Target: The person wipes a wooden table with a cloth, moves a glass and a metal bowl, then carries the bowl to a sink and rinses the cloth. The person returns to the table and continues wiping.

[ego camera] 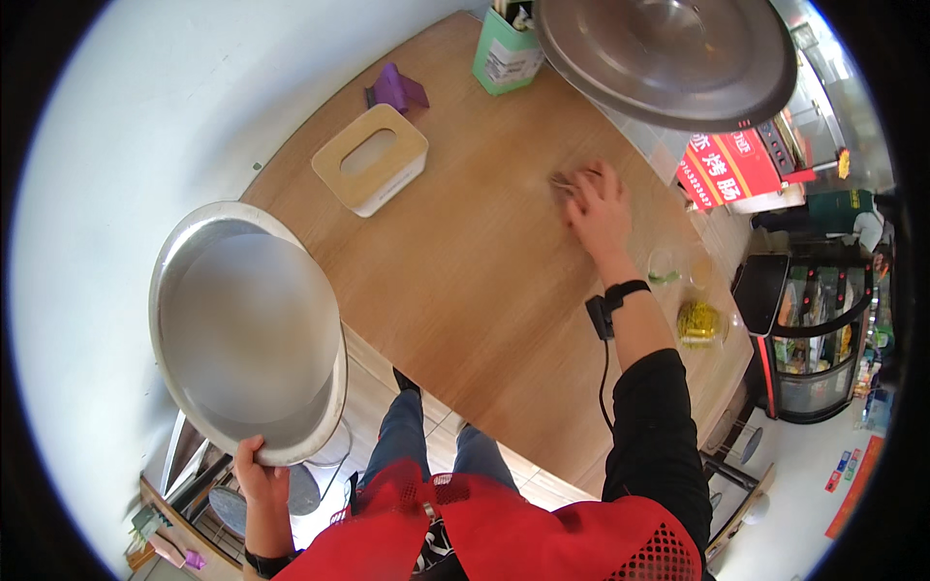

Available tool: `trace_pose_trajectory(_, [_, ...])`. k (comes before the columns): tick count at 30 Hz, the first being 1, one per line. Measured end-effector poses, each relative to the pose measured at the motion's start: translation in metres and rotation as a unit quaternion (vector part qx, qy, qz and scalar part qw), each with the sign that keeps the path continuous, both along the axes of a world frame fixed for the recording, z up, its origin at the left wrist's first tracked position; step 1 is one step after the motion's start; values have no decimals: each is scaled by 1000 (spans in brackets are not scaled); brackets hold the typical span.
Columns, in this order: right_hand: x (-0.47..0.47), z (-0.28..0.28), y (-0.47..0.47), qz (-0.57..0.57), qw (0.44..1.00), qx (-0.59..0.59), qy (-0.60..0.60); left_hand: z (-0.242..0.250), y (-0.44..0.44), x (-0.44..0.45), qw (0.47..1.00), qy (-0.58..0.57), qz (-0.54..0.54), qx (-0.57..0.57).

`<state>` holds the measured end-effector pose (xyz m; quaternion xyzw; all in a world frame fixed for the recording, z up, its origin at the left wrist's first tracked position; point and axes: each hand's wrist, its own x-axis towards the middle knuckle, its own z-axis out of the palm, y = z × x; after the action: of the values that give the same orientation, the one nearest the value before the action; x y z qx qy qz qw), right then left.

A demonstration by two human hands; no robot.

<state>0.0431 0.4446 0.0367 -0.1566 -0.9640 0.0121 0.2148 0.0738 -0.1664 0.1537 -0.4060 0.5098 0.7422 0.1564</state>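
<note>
My left hand [260, 468] grips the near rim of a large shiny metal basin [163, 341]. The basin is held at the left end of the wooden table [465, 290], its inside facing me. A smooth pale grey oval fills most of that inside; I cannot tell whether it is the bottom or contents. My right hand [601, 210] reaches across the table with fingers bent down over a small brownish-grey thing [561, 181], perhaps a cloth. Blur and the fingers partly hide it. A black strap with a small device and cable is on the right wrist.
A tissue box [370, 160] with a wooden top stands near the wall, beside a purple stand [397, 88]. Beyond is a green chopstick holder [507, 58]. A large round metal shade or lid [668, 58] looms at upper right. Clear cups [701, 323] stand right of my forearm.
</note>
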Motion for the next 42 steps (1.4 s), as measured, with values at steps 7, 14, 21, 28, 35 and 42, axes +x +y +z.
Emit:
trace_pose_trajectory(7, [-70, -18, 86, -476, 876, -72, 26, -10, -18, -17, 1000, 19, -12, -19])
trace_pose_trajectory(14, [-64, -13, 18, -103, 992, -10, 75, -20, -16, -9, 999, 6, -37, 7])
trace_pose_trajectory(21, [-11, 2, -195, 257, 952, -165, 6, -12, 17, 23, 999, 36, -33, -3])
trace_pose_trajectory(28, [216, 11, -242, 339, 927, -156, -20, -1, 21, 73, 999, 36, 3, 10])
trace_pose_trajectory(35, [337, 44, -229, 160, 975, -74, -133, 6, 6, 91, 1000, 19, 12, -10])
trace_pose_trajectory(42, [125, 12, -301, 170, 977, -110, -62, 16, -26, 80, 998, 9, 44, -48])
